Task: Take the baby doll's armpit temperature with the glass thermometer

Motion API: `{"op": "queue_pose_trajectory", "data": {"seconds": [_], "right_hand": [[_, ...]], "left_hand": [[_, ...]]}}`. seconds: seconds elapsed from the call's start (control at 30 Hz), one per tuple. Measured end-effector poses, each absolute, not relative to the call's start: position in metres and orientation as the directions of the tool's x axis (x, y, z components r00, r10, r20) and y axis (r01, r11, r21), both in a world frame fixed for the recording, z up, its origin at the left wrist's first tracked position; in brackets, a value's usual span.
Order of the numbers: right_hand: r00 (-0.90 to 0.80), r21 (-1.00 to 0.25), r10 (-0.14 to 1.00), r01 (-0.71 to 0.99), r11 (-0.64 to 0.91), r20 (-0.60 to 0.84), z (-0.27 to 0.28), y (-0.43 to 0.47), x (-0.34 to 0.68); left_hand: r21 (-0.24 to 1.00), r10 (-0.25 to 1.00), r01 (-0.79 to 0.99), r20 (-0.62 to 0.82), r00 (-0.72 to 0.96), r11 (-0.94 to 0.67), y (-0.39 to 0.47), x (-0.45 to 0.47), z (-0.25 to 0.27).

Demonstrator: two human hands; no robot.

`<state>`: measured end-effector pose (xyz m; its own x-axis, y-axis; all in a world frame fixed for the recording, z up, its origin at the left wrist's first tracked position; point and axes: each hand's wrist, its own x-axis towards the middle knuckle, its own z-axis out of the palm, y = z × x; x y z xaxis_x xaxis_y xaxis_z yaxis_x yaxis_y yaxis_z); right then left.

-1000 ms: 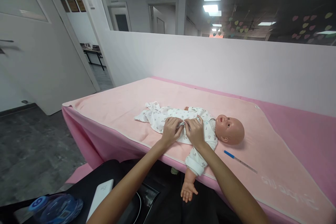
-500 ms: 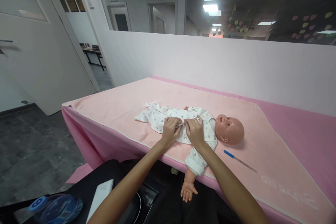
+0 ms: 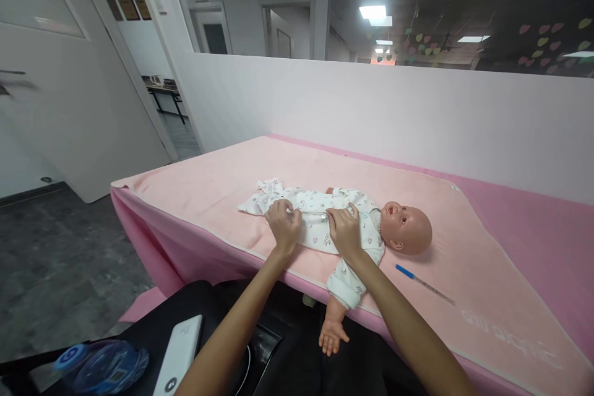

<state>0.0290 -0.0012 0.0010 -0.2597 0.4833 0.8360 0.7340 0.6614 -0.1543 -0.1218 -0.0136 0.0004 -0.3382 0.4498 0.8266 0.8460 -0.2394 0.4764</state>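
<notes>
Head cam has the baby doll (image 3: 406, 229) flat on its back on a pale pink blanket (image 3: 199, 189), so I'll place everything off the doll. It's wearing a white printed outfit (image 3: 320, 238), and both my hands are on the front of that. My right hand (image 3: 327, 215) is up nearer the doll's chest, thumb and fingertips bunched together and clamped on a bit of the outfit's front edge. My left hand (image 3: 282, 223) is further down toward the doll's legs, fingers curled with the thumb close by, but honestly can't tell whether they've got cloth between them or are just resting on it. Between my hands the edge runs pretty straight along the doll's belly. The doll's near arm (image 3: 335, 322) pokes out of a white cuff and hangs over the blanket's edge on my side, palm up. A thin stick with a blue end (image 3: 424, 284) lies on the blanket near the doll's head, on my side, not touching it. Well off from the doll's legs, also on my side, a white flat device (image 3: 179, 352) sits on a black seat (image 3: 199, 303), with a clear bottle (image 3: 109, 368) just beside it. Behind the doll, past the blanket, is a plain white wall (image 3: 371, 111).
</notes>
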Motion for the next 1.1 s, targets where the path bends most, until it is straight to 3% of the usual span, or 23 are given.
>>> {"op": "queue_pose_trajectory", "data": {"seconds": [0.07, 0.2, 0.27, 0.53, 0.87, 1.1], "right_hand": [[-0.260, -0.155, 0.484, 0.733, 0.662, 0.836, 0.001, -0.002, 0.029], [-0.256, -0.178, 0.505, 0.730, 0.660, 0.824, 0.003, -0.003, 0.029], [-0.259, -0.186, 0.517, 0.729, 0.659, 0.816, 0.003, -0.003, 0.028], [-0.274, -0.184, 0.531, 0.732, 0.656, 0.802, 0.001, -0.002, 0.029], [-0.301, -0.159, 0.535, 0.741, 0.652, 0.790, 0.002, -0.003, 0.029], [-0.275, -0.179, 0.541, 0.745, 0.643, 0.795, 0.002, -0.003, 0.029]], "left_hand": [[0.429, 0.412, 0.864, 0.860, -0.301, -0.264, -0.014, -0.120, 0.000], [0.200, 0.453, 0.860, 0.890, 0.040, -0.469, -0.015, -0.110, -0.001], [0.171, 0.495, 0.836, 0.859, 0.133, -0.521, -0.015, -0.106, -0.001], [0.217, 0.605, 0.829, 0.777, 0.172, -0.515, -0.016, -0.107, -0.001], [0.212, 0.599, 0.811, 0.775, 0.200, -0.545, -0.015, -0.105, 0.000], [0.191, 0.574, 0.856, 0.807, 0.142, -0.480, -0.015, -0.106, -0.003]]}}
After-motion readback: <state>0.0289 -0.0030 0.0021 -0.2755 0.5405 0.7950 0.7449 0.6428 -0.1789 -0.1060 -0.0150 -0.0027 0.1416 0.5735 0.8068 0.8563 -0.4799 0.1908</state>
